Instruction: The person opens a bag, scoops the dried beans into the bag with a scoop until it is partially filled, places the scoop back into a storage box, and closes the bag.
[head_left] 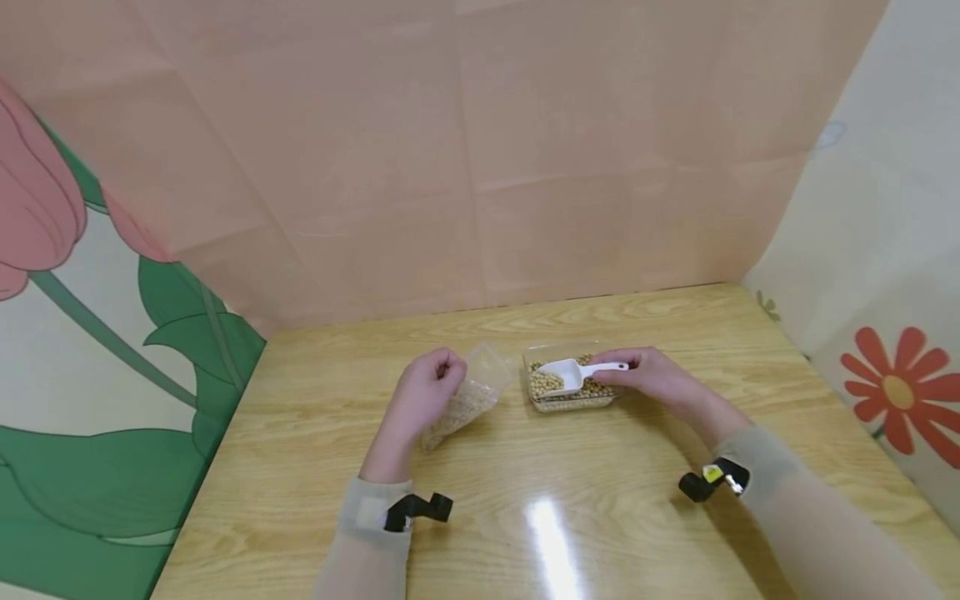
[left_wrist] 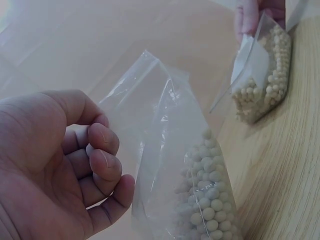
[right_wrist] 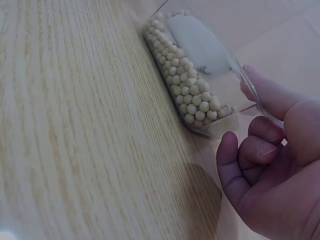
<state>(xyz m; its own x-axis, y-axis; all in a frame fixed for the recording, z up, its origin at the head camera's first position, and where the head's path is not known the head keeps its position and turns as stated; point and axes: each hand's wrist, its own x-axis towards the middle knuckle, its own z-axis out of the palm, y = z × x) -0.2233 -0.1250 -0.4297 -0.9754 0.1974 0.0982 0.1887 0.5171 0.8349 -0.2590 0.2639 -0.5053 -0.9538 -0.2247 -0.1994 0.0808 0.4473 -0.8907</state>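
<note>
My left hand (head_left: 426, 390) pinches the upper edge of a clear plastic bag (head_left: 474, 392), fingers curled in. Soybeans (left_wrist: 212, 210) fill the lower part of the bag, which leans over the table. To the right stands a clear rectangular container (head_left: 576, 404) with more soybeans in it. My right hand (head_left: 654, 379) grips the handle of a white scoop (head_left: 570, 377), whose bowl lies down in the beans. Some soybeans rest at the scoop's mouth. In the right wrist view the scoop's bowl shows through the container's wall.
Both things are on a wood-grain table (head_left: 480, 533). A pinkish sheet (head_left: 480, 167) hangs behind the table. Flower-patterned walls stand at the left and right. A black camera mount (head_left: 416, 510) is strapped to the left wrist, another (head_left: 712, 479) to the right.
</note>
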